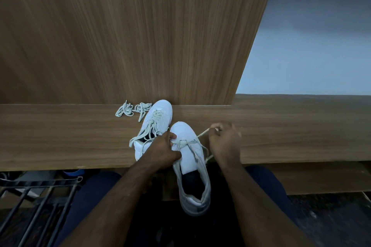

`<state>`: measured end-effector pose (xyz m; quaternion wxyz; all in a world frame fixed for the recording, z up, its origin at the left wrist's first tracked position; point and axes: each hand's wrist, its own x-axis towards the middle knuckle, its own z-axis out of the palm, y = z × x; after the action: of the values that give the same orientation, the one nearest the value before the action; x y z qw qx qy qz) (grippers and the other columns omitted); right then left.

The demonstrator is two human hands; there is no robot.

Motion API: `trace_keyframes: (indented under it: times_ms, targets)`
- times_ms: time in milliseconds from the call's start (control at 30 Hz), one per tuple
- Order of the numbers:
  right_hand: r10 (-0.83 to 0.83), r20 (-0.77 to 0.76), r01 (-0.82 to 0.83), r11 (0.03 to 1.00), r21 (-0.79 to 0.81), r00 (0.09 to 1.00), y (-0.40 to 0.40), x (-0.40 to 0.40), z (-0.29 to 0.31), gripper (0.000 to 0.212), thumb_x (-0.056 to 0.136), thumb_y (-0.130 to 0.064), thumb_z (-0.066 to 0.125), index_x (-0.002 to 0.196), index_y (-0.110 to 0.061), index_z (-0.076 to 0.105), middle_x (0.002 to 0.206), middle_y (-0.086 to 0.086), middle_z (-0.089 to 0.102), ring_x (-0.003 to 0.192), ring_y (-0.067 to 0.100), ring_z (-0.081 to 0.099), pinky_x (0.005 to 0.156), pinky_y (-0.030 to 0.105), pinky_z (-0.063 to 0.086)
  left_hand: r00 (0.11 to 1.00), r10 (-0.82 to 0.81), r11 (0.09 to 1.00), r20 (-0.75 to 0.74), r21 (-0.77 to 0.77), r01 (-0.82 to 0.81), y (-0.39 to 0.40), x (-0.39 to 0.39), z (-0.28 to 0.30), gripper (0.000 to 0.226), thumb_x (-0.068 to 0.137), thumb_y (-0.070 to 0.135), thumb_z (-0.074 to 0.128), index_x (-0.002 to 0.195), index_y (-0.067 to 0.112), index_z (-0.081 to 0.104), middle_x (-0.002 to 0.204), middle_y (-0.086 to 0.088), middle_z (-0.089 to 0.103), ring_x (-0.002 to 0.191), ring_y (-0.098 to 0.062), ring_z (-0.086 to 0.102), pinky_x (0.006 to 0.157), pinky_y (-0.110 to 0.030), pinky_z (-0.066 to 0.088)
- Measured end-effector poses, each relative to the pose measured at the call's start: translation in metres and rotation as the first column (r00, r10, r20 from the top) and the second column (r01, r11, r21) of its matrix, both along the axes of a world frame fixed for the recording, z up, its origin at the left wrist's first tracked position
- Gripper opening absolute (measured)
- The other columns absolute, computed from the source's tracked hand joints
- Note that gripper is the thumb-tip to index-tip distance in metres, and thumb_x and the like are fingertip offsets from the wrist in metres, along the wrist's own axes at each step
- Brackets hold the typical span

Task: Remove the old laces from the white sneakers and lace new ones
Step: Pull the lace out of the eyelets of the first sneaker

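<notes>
**Lace drawn sideways from near sneaker**

On a wooden bench set against a wood-grain panel, two white sneakers lie side by side with their toes pointing away from the person. The near sneaker runs lengthwise from the bench out over its front edge, its toe on the wood and its heel hanging above the person's lap. Only its lowest eyelets carry a lace, which crosses near the toe and stretches off to the right. The right hand has its fingers curled round that lace, holding it taut just beside the shoe; the fingertips are blurred. The left hand grips the near sneaker's left side by the eyelets, thumb curled against the tongue. The far sneaker lies just left of and beyond the first, its long axis tilted slightly so the toe leans right and touches the base of the panel; it is laced, with loose ends trailing toward its open mouth. A bundle of loose laces lies on the bench just left of that toe. A dark metal rack stands below the bench at the lower left.
</notes>
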<state>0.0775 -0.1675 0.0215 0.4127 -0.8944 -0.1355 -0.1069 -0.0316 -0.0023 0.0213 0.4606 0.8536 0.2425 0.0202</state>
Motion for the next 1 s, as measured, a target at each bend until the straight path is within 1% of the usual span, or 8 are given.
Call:
trace_keyframes:
  times_ms: [100,233,367,467,533,667,800,1000]
  targets:
    - [0.241,0.081,-0.219,0.951,-0.217,0.967,0.007,-0.012,-0.006,0.044,0.08,-0.034,0.059,0.122,-0.025,0.068,0.139,0.006,0.055,0.126,0.028,0.048,0.105,0.045,0.036,1.0,-0.001,1.0,-0.002,0.01,0.001,-0.001,0.001,0.002,0.068,0.052,0.03,0.064,0.119,0.021,0.053,0.098,-0.003,0.06,0.084,-0.018,0.062,0.075,-0.032,0.05]
    - [0.43,0.076,-0.335,0.792,-0.51,0.9,0.027,-0.038,-0.022,0.034,0.078,-0.038,0.053,0.1,-0.027,0.077,0.135,0.005,0.057,0.123,0.031,0.048,0.101,0.045,0.033,1.0,-0.002,1.0,0.003,0.0,0.002,-0.004,-0.001,0.004,0.072,0.05,0.037,0.067,0.119,0.018,0.054,0.096,-0.002,0.06,0.083,-0.016,0.061,0.074,-0.029,0.051]
    - [0.207,0.098,-0.179,0.954,-0.241,0.973,0.017,-0.014,-0.013,0.031,0.085,-0.031,0.044,0.087,-0.02,0.074,0.096,0.0,0.069,0.095,0.027,0.061,0.089,0.04,0.043,1.0,-0.004,1.0,-0.012,0.014,0.005,-0.003,-0.002,0.005,0.067,0.054,0.03,0.065,0.12,0.021,0.053,0.097,-0.002,0.06,0.085,-0.019,0.063,0.074,-0.031,0.052]
    - [0.02,-0.081,-0.032,0.989,-0.147,0.997,0.0,0.007,-0.003,0.038,0.09,-0.03,0.058,0.125,-0.019,0.064,0.131,0.006,0.06,0.123,0.029,0.052,0.106,0.043,0.035,1.0,-0.011,1.0,-0.013,0.015,0.011,-0.004,-0.002,0.006,0.067,0.055,0.03,0.065,0.12,0.021,0.053,0.1,-0.003,0.059,0.086,-0.019,0.062,0.072,-0.029,0.049]
    - [0.088,-0.054,-0.099,0.962,-0.253,0.995,-0.001,0.005,-0.004,0.052,0.089,-0.03,0.059,0.14,-0.023,0.053,0.148,0.004,0.047,0.137,0.027,0.041,0.112,0.043,0.029,1.0,-0.018,1.0,-0.004,0.023,0.018,-0.005,-0.002,0.005,0.066,0.058,0.028,0.067,0.122,0.019,0.054,0.101,-0.003,0.059,0.086,-0.018,0.06,0.071,-0.027,0.047]
    - [0.375,-0.148,-0.397,0.9,-0.18,0.915,0.012,-0.01,-0.018,0.04,0.084,-0.008,0.057,0.121,-0.016,0.071,0.119,0.002,0.071,0.116,0.019,0.062,0.103,0.008,0.031,1.0,-0.019,0.997,0.014,0.071,0.018,-0.007,-0.002,0.003,0.055,0.071,0.017,0.071,0.123,0.018,0.055,0.099,-0.002,0.059,0.082,-0.015,0.059,0.067,-0.024,0.043]
    - [0.398,-0.089,-0.403,0.847,-0.347,0.913,0.015,-0.012,-0.024,0.027,0.082,-0.012,0.059,0.102,-0.015,0.077,0.103,0.005,0.074,0.1,0.024,0.065,0.098,0.042,0.046,1.0,-0.002,0.988,0.008,0.155,0.001,-0.013,-0.002,0.003,0.044,0.078,0.014,0.066,0.119,0.022,0.052,0.082,0.003,0.061,0.075,-0.012,0.057,0.059,-0.022,0.037]
    - [0.211,-0.04,-0.214,0.945,-0.248,0.977,0.01,-0.003,-0.016,0.02,0.082,-0.015,0.048,0.078,-0.022,0.067,0.088,-0.002,0.067,0.09,0.021,0.059,0.097,0.04,0.042,0.999,0.028,0.975,0.026,0.219,-0.033,-0.019,-0.001,0.002,0.041,0.079,0.014,0.064,0.118,0.022,0.054,0.075,0.005,0.056,0.076,-0.016,0.055,0.061,-0.026,0.033]
